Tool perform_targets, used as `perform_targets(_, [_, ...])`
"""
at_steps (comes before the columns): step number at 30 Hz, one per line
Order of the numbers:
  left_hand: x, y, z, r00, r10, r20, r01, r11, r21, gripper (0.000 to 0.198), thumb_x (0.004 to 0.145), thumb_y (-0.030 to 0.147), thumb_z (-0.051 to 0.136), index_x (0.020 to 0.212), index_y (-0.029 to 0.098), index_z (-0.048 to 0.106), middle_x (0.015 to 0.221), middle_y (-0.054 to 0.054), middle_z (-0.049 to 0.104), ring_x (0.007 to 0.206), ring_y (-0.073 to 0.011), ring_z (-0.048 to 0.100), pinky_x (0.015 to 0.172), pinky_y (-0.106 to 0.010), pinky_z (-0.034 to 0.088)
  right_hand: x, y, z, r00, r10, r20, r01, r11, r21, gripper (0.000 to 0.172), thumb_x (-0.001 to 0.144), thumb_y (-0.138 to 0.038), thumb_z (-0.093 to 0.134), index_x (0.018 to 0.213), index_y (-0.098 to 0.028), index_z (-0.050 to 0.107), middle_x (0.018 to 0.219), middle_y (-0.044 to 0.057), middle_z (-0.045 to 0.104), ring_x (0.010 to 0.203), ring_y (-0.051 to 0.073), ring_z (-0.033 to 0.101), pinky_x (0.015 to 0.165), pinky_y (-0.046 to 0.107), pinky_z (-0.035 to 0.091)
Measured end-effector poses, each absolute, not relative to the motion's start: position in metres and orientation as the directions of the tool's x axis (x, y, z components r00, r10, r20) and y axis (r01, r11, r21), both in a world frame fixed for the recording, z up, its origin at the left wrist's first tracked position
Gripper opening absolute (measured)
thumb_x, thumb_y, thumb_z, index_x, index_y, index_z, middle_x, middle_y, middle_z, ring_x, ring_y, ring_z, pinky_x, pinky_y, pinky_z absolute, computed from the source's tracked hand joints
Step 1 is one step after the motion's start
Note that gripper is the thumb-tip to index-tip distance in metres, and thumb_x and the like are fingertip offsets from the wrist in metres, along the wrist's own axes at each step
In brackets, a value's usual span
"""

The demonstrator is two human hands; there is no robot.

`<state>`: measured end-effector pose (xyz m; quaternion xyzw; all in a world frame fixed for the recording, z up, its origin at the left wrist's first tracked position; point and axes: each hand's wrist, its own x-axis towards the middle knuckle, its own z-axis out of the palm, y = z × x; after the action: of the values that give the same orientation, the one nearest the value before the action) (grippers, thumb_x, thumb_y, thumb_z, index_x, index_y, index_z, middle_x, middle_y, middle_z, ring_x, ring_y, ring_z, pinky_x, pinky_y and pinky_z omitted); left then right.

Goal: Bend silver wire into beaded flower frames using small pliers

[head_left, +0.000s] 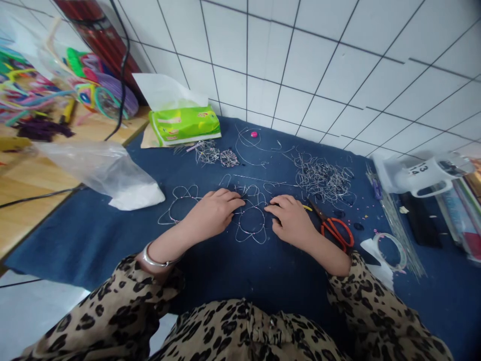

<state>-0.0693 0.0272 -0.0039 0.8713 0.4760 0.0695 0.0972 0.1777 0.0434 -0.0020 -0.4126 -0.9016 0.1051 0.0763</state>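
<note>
A flower shape of thin silver wire (pixel 251 233), a round ring with looped petals and tiny pink spots, lies flat on the dark blue cloth between my hands. My left hand (pixel 216 213) rests at its left side, index fingertip at the petals and thumb apart from it. On the other side, my right hand (pixel 291 218) is bent over the cloth, index fingertip by the right petals and thumb held away. Whether either fingertip presses the wire I cannot tell. A second wire flower (pixel 171 210) lies partly hidden behind my left hand and wrist.
Orange-handled pliers (pixel 336 231) lie beside my right wrist. Tangled wire (pixel 323 178) is heaped behind them. Straight wires (pixel 400 228), a tape roll (pixel 391 250) and a white cup (pixel 417 173) are at right. A tissue pack (pixel 184 125) and plastic bag (pixel 137 193) stand left.
</note>
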Motion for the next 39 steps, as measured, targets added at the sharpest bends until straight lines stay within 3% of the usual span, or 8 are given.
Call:
perform_targets(15, [-0.062,0.023,-0.001,0.503,0.863,0.042,0.844,-0.501,0.189,0.042,0.077,0.006,0.041,0.113,0.024,0.054,0.117,-0.007,0.055,0.106,-0.0246,0.046,0.081,-0.038,0.040,0.174,0.041,-0.001,-0.626,0.776,0.074,0.744,0.623,-0.240,0.033,0.073,-0.013,0.049,0.103,-0.022,0.060,0.113,0.007,0.052,0.109,0.025,0.039,0.084,0.039,0.037])
perform_targets(39, [-0.066,0.025,-0.011,0.488,0.871,0.059,0.835,-0.486,0.258,0.043,0.074,0.006,0.046,0.112,0.024,0.056,0.119,-0.005,0.054,0.108,-0.0252,0.045,0.084,-0.039,0.038,0.175,0.040,-0.003,-0.635,0.764,0.112,0.738,0.643,-0.203,0.034,0.072,-0.012,0.050,0.103,-0.022,0.060,0.111,0.008,0.053,0.107,0.026,0.041,0.083,0.040,0.038])
